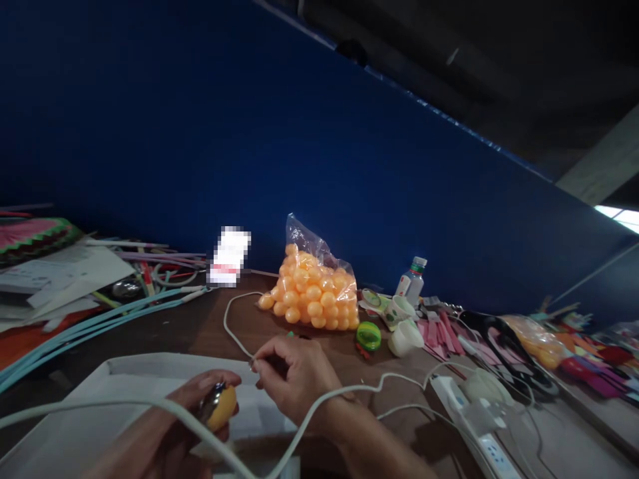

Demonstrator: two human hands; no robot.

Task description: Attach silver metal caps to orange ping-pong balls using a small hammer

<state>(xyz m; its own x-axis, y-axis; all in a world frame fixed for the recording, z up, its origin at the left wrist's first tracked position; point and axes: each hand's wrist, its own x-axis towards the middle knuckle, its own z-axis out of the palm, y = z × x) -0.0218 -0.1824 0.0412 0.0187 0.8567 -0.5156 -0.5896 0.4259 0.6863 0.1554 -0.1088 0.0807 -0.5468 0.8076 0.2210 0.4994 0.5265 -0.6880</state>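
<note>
Our left grip, the left hand (192,392), is curled around a yellow-and-silver piece (223,407), held over a white shallow box (164,362). Our right hand (299,376) has thumb and forefinger pinched nearly together just beyond it; we cannot tell whether something tiny sits between them. We judge the step in hand to be fine fingertip work, the left steadying the piece; a next move would call for a light, precise pinch.

A thick white cable (359,387) loops in front of both wrists and could snag. Past the hands, the bag of orange balls (314,293) stands near the blue partition (319,133). The table (214,326) offers bare room left of the bag; rightward, cups (405,338) and a power strip (492,456) crowd us.
</note>
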